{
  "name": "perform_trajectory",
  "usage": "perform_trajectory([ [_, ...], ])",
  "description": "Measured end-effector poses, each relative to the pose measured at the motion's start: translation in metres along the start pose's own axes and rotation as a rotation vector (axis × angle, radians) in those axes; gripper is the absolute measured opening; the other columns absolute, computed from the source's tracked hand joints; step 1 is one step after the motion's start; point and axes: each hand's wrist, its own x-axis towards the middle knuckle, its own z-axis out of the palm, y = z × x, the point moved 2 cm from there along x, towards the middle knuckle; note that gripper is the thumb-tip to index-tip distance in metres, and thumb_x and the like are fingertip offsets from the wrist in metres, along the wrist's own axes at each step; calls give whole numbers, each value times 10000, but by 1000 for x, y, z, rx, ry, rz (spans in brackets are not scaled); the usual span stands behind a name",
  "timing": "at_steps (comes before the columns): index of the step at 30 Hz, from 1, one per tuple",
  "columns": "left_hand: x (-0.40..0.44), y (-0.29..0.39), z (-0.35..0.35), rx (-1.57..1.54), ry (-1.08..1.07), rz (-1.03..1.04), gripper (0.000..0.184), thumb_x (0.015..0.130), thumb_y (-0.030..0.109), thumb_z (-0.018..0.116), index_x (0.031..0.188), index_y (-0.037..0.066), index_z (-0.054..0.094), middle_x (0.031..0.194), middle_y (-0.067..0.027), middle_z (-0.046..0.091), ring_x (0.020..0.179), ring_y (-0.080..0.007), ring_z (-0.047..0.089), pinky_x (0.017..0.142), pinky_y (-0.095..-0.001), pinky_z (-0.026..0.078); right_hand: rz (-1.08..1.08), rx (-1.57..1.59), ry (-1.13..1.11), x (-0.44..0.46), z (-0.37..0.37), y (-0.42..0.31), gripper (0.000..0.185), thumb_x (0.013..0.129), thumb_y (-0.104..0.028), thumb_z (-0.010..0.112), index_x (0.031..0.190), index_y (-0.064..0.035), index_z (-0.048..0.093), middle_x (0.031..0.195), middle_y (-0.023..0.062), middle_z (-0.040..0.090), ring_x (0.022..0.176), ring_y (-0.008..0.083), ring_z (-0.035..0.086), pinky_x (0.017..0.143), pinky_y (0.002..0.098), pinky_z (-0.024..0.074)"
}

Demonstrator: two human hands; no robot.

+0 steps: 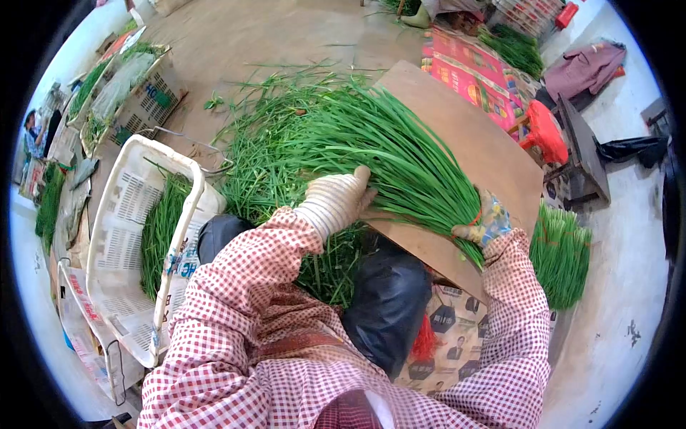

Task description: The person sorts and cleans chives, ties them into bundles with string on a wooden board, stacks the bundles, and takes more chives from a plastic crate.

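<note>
A big bunch of green chives stretches over a brown board, its long leaves fanning toward the upper left. My right hand, in a patterned glove, grips the bunch at its narrow lower-right end, where a thin red band shows. In a white striped glove, my left hand is at the lower left edge of the leaves, thumb and fingertips apart; I see nothing held in it. Loose chive leaves lie heaped beyond and left of that hand, and more lie between my knees.
To my left stands a white plastic basket with chives inside. Other crates line the far left. Tied chives stand at the right, near a red-covered stool. Printed cardboard lies below the board. A person's boot shows at the top.
</note>
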Motion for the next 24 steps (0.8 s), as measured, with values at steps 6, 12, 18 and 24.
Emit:
perform_trajectory([
  [6,1,-9,26,-674,300,-15,143,870,165,623,947,46,610,653,-102,584,593,-242,616,515,-413,462,3,24,20,0,3,0,1117,552,-417,886,1438,17,362,1368,276,486,1303,401,455,1105,424,367],
  [12,-40,-92,8,-959,371,-467,353,851,131,677,1190,48,622,950,-74,672,862,-219,630,771,-346,541,13,34,17,0,4,0,1110,549,-388,893,1437,17,364,1367,273,488,1299,400,458,1110,425,363],
  [18,4,-52,-53,-139,379,164,384,887,157,641,1253,75,556,941,-207,675,885,-365,662,743,-434,533,-43,-9,16,-1,3,3,1079,594,-444,858,1431,28,367,1380,278,470,1314,393,440,1125,416,344],
  [24,50,17,-21,154,-44,342,230,905,178,617,1095,53,587,794,-194,637,726,-376,638,618,-440,506,-20,7,-11,-5,-3,-4,1043,628,-460,834,1430,19,370,1379,252,479,1310,378,445,1121,408,347],
])
